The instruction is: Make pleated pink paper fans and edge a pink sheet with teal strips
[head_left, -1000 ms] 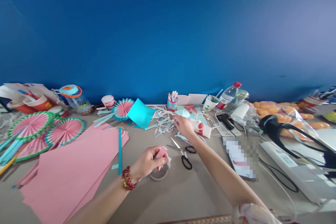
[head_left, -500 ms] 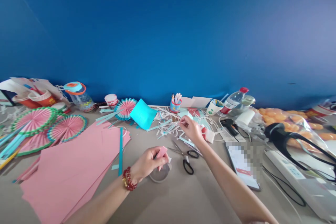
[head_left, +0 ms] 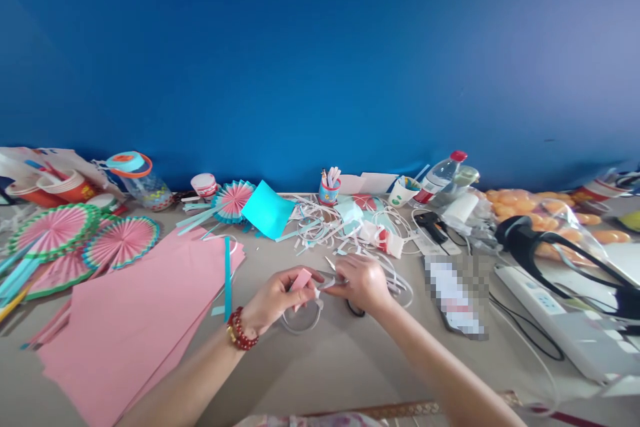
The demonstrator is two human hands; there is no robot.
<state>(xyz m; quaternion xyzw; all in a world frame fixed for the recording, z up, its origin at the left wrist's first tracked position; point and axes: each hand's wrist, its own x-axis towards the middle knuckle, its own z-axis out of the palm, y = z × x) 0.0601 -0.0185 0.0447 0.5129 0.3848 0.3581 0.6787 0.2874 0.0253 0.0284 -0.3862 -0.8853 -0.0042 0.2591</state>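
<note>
Blue wall behind, cluttered beige table (head_left: pixel 350 367); pink sheets (head_left: pixel 125 320) lie left of both hands; left hand (head_left: pixel 273 297) pinches small pink folded piece (head_left: pixel 302 279), long axis tilted up-right; right hand (head_left: pixel 363 282), fingertips pinched on white strip (head_left: pixel 329 282), meets piece from its right, hands nearly touching; tape ring (head_left: pixel 301 321) just below.

Looks like a paper-craft workroom, with one long table (head_left: pixel 345 367) pushed against a plain blue wall (head_left: pixel 320 60). Shows it in the clutter: stacked pink paper sheets (head_left: pixel 135 320), pleated paper fans (head_left: pixel 55 230), a tangle of cut paper strips (head_left: pixel 320 227), a roll of tape (head_left: pixel 301 321), scissors (head_left: pixel 355 311), a cup of pens (head_left: pixel 327 195), a glue gun (head_left: pixel 431 223), paper cups (head_left: pixel 65 188) and a power strip (head_left: pixel 550 313) with cables.
</note>
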